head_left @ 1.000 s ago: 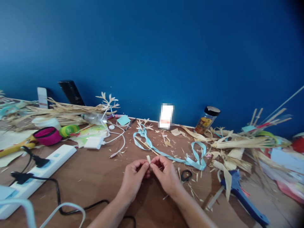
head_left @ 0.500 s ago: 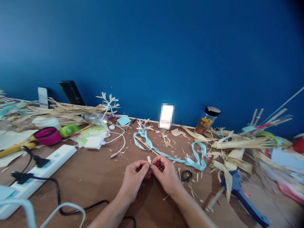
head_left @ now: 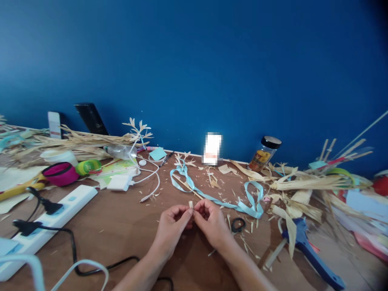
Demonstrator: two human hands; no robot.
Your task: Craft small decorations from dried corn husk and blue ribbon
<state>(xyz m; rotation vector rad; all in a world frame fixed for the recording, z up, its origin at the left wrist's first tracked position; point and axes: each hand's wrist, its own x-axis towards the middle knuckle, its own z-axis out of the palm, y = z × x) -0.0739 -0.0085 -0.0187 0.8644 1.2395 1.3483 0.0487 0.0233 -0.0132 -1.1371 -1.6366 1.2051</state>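
Observation:
Between my two hands, low in the middle of the head view, a small pale piece of dried husk sticks up. My left hand pinches it from the left with thumb and fingertips. From the other side my right hand closes its thumb and fingers on the same piece; the lower part is hidden by the fingertips. Just beyond the hands a light blue ribbon lies in loops, tied near a husk flower. Scissors' black handle loop, as it appears, lies right of my right hand.
On the right lies a blue glue gun beside bundled dried husks. A black-lidded jar stands by the wall. The left side holds a white power strip, black cords, a white adapter and a magenta pincushion-like band.
Both hands stay almost in place, still pinching the husk piece. Its exposed tip has turned slightly between the fingertips.

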